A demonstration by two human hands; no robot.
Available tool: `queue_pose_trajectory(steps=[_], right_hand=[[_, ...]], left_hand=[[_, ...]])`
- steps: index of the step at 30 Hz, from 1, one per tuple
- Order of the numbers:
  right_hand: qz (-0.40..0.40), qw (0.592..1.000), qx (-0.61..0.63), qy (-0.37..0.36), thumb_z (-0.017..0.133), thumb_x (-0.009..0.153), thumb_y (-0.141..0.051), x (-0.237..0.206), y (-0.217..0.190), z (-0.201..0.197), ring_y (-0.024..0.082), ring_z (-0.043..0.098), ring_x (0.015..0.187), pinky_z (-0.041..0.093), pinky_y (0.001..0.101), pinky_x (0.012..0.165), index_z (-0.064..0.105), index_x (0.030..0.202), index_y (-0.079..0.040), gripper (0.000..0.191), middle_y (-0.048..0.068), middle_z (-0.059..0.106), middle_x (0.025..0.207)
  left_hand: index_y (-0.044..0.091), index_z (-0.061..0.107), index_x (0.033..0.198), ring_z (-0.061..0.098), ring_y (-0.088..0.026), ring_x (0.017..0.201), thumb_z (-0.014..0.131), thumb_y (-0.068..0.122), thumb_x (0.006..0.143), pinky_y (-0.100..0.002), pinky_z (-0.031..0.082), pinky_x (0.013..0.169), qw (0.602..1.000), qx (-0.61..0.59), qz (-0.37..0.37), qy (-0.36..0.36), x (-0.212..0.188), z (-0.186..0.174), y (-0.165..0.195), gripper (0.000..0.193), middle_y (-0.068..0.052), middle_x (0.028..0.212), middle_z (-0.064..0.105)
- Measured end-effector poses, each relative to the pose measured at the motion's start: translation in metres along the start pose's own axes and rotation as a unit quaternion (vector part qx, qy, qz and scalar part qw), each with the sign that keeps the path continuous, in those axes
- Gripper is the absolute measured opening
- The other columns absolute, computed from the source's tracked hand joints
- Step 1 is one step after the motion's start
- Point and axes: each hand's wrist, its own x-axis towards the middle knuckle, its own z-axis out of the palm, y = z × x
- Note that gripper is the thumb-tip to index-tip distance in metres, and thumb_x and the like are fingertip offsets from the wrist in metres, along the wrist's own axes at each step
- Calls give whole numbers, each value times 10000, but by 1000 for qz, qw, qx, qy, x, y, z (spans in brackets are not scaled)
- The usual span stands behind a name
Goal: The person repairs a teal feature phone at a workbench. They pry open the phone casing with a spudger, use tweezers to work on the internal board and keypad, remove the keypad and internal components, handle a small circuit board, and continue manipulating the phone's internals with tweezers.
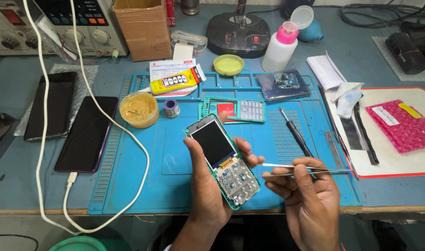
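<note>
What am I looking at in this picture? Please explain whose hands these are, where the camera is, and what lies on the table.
The camera sits on a person's head and looks down at their own two bare hands over a workbench. The left hand holds a small opened phone with a green frame, its screen and bare keypad board showing. The right hand holds thin metal tweezers. Under them lies a blue work mat. On it are a glue tube, a jar of paste, a screwdriver and a green keypad cover. Two dark phones lie on the left.
</note>
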Motion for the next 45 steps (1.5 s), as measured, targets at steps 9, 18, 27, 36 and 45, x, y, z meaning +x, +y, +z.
queue_pose_trajectory(steps=[9,18,27,36,45], right_hand=[[-64,987,-149,-3,602,1025,-122,16,-4,10,306,770,942,662,459,865,615,1168,13,197,197,751,994],[-39,982,-176,-61,598,996,-124,15,-7,15,298,785,952,656,430,860,600,1221,35,276,222,773,1004],[-87,974,-202,-59,612,1015,-129,16,-11,22,296,780,969,677,432,853,610,1216,39,262,208,762,1039],[-136,979,-119,-96,683,999,-135,16,-6,3,260,760,1006,653,409,906,621,1232,5,279,174,749,1086],[-124,980,-121,-99,670,979,-153,22,-7,7,260,770,947,657,416,876,616,1198,-7,269,178,760,1035]], left_hand=[[28,553,1247,655,-197,935,310,612,1030,-406,581,844,989,84,-16,120,12,-14,-4,668,-111,1075,662],[172,309,1611,652,-238,1001,287,397,1037,-412,580,853,998,49,22,42,11,-10,-1,617,-174,1166,661],[104,344,1581,674,-244,1031,257,477,1100,-395,598,820,998,47,42,-1,18,-19,-1,615,-160,1334,638],[25,456,1412,695,-292,1000,300,400,1071,-384,597,772,997,37,63,-31,22,-28,-14,531,-216,1336,673],[-47,548,1376,701,-297,1085,344,301,1045,-442,582,936,999,17,17,-47,23,-24,-11,522,-211,1249,694]])
